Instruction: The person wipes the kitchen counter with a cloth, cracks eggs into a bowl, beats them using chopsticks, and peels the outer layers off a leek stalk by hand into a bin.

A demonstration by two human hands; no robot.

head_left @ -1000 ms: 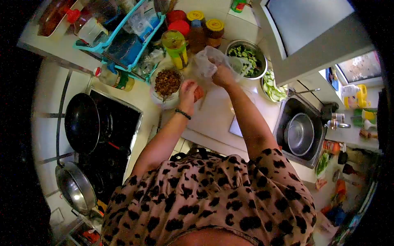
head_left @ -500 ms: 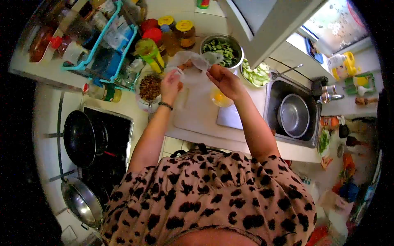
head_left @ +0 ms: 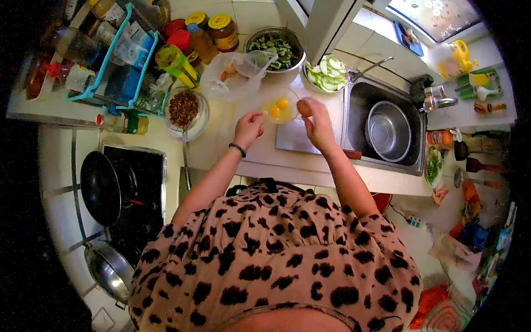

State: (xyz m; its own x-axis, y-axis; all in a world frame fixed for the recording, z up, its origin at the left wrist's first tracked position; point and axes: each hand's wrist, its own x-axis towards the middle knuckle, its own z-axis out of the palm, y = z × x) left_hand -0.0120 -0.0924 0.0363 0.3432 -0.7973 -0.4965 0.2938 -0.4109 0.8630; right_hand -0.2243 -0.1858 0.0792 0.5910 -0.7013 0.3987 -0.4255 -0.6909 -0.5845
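My right hand (head_left: 319, 124) is closed around a brown egg (head_left: 304, 108), just right of a clear glass bowl (head_left: 269, 118). Two egg yolks (head_left: 280, 106) lie in that bowl. On the bowl's left, my left hand (head_left: 249, 128) has half-curled fingers with the thumb apart, and nothing shows in it. Behind the hands, a thin translucent plastic bag (head_left: 249, 69) lies on the counter with brown eggs (head_left: 227, 72) inside. A cleaver's flat blade (head_left: 297, 136) rests under my right wrist, its wooden handle (head_left: 352, 154) toward the sink.
Left of the hands stands a bowl of brown chopped food (head_left: 183, 109). Chopped greens (head_left: 275, 50) and pale green slices (head_left: 327, 74) sit in bowls behind. A metal basin (head_left: 389, 131) is in the sink (head_left: 359, 105). A black wok (head_left: 100, 188) is at left.
Both hands have come off the plastic bag and moved nearer my body, to either side of the glass bowl. My right hand now holds an egg. The view has shifted slightly.
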